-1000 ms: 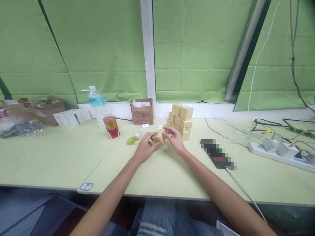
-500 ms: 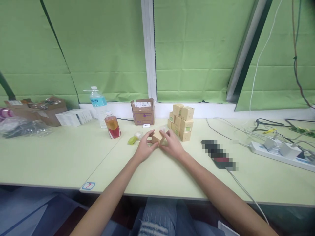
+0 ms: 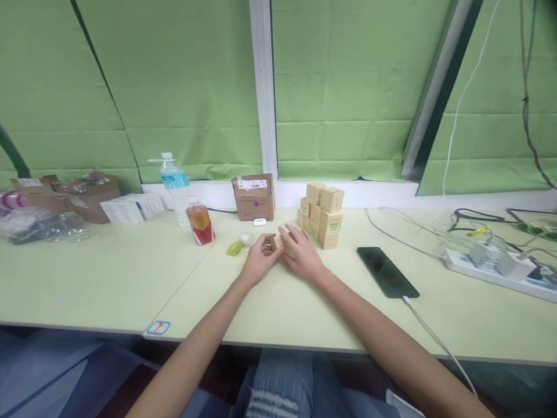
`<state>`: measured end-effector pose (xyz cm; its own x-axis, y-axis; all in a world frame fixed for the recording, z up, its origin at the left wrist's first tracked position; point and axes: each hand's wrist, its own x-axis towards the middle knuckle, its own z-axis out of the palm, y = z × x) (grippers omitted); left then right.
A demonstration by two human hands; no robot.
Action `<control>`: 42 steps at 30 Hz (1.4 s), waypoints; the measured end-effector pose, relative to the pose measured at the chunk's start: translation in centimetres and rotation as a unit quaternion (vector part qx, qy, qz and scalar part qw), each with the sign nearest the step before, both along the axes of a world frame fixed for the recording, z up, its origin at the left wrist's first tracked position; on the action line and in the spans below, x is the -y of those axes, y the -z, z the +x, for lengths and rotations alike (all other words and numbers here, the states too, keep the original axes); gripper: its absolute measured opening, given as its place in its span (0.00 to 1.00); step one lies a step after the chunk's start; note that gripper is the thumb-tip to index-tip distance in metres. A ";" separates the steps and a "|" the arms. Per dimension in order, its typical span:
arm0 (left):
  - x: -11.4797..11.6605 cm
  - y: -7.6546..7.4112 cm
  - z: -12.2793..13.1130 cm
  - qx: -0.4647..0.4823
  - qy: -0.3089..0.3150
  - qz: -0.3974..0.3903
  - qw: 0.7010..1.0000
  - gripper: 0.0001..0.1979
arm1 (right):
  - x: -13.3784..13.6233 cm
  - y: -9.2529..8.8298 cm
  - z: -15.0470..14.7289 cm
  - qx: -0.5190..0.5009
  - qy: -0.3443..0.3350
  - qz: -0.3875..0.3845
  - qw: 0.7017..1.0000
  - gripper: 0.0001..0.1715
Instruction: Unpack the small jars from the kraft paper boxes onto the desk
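With our left hand (image 3: 260,260) we keep fingers clamped around the small box (image 3: 277,242); our right hand (image 3: 304,254), curled at its side earlier, now lies flatter across it, its grip unclear to us. Farther right, the stacked boxes (image 3: 331,223) remain unchanged.

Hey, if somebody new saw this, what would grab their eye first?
Probably the left hand holding a small cardboard box near the middle of the view, with the right hand up against it. Just behind and to the right stands a stack of similar boxes. Beyond them, big green blinds fill most of the upper background.
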<state>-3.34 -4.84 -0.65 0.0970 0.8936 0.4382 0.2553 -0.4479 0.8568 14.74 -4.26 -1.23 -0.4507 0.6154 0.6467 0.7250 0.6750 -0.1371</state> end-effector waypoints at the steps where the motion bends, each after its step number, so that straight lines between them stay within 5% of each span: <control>1: -0.2 0.1 0.0 0.031 -0.008 -0.018 0.999 0.27 | 0.0 0.0 -0.1 0.002 0.001 0.008 1.000 0.40; 7: -0.3 0.0 -0.1 0.058 0.021 -0.101 0.993 0.27 | -0.5 0.5 -0.5 0.024 0.023 0.004 0.999 0.36; 14: 0.4 -0.1 -0.3 -0.136 -0.048 0.036 0.989 0.22 | -0.4 0.2 0.2 0.011 -0.002 -0.011 1.000 0.38; 19: -0.1 0.3 -0.6 -0.109 -0.050 0.047 0.992 0.19 | -0.2 -0.1 0.2 -0.004 -0.014 -0.015 1.000 0.42; 24: 0.8 -0.3 -0.5 -0.197 0.018 0.137 0.971 0.32 | 0.0 -0.2 0.1 0.002 -0.043 -0.022 0.999 0.56; 28: 1.2 -0.6 -0.2 -0.269 0.065 0.189 0.942 0.30 | 0.0 -0.2 0.3 0.032 -0.061 -0.023 0.997 0.64; 34: 0.4 0.2 -0.3 -0.289 0.010 0.183 0.940 0.22 | -0.9 0.4 0.6 0.004 -0.054 -0.038 0.998 0.52; 42: -0.1 0.5 -0.3 -0.273 -0.074 0.129 0.951 0.29 | -1.5 1.0 0.1 -0.030 -0.107 -0.074 0.991 0.39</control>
<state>-3.63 -4.70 -1.15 0.2544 0.7850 0.5649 0.7063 -0.5498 0.4460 14.82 -2.80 -2.24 -0.5450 0.6000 0.5856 0.5549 0.7817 -0.2846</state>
